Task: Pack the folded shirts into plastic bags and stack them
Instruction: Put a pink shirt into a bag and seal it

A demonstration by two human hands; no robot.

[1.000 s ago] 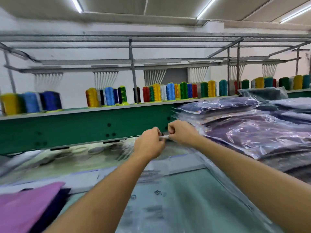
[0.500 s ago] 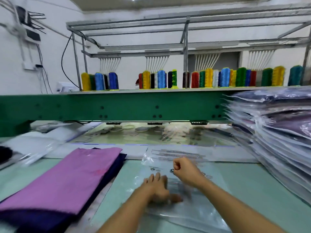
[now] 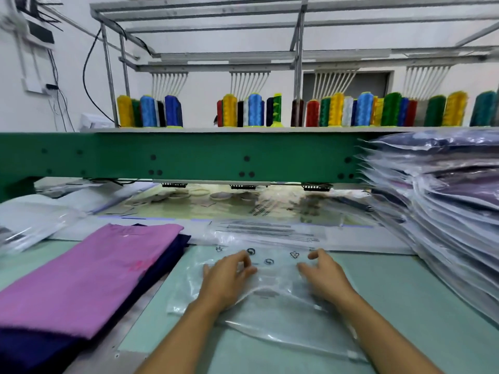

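Forearms enter from the bottom edge, and both hands lie on a clear plastic bag (image 3: 272,317) spread flat on the pale green surface (image 3: 405,306). The left hand (image 3: 226,282) rests palm down on the bag's left half, fingers loosely bent and holding nothing. The right hand (image 3: 325,279) rests on the right half, fingers apart and slightly arched, tips on the film. Neither hand pinches the bag. Printed symbols show on the film just beyond the fingers.

Just left of the bag, a folded pink shirt (image 3: 94,271) lies on top of a folded navy shirt (image 3: 35,354), whose edge shows along the pink one's right side and near end. On the right, apart from the right hand, a tall stack of bagged shirts (image 3: 445,211) rises from the surface, its loose bag edges jutting toward the middle.

Beyond the hands more empty bags (image 3: 264,233) lie flat, and at far left sits a blurred heap of clear bags (image 3: 32,220). Behind these a green beam (image 3: 189,157) of a machine crosses the whole view low over the surface, blocking the way farther back. Pale rings (image 3: 199,191) lie under it. Rows of coloured thread spools (image 3: 253,110) stand on top of the beam under a grey metal frame (image 3: 298,28). A black cable (image 3: 87,63) hangs on the white wall at far left.
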